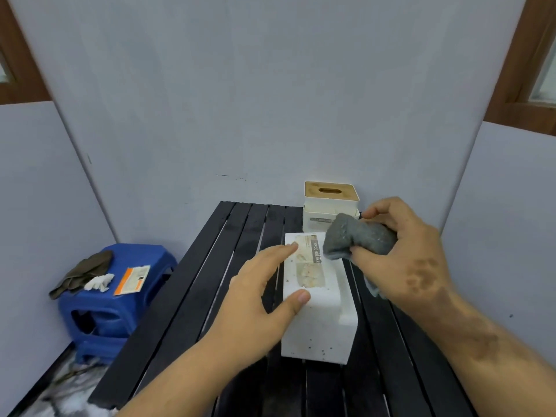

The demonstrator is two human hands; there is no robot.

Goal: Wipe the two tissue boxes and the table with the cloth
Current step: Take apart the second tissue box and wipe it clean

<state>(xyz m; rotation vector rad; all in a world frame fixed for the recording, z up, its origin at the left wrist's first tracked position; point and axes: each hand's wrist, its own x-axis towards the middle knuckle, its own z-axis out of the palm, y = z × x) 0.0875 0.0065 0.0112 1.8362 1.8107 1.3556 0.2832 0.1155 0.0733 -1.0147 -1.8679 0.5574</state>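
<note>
I count two tissue boxes and one cloth on my black slatted desk (186,284). The nearer white box (320,323) lies lengthwise in the middle of the desk, a printed label along its top and dark specks on its near face and top. The second box (329,206) stands upright at the far edge, just beyond the first, white with a tan lid that has an oval slot. My left hand (261,293) reaches over the near box with its fingers (285,249) straight and loosely spread, the thumb lying against the box's left top edge and the fingertips on its far left corner. My right hand (400,257) grips the grey cloth (359,237), bunched into a roll, fingers curled round it; its free end hangs just above the label end of the near box (whether it touches the box I cannot tell). The desk has bare slats to the left of the box and in front of it, and a narrower strip on the right. Off the desk's left edge stands a blue stool (108,305) carrying a dark rag, a white crumpled wad and an orange-and-white packet.
</note>
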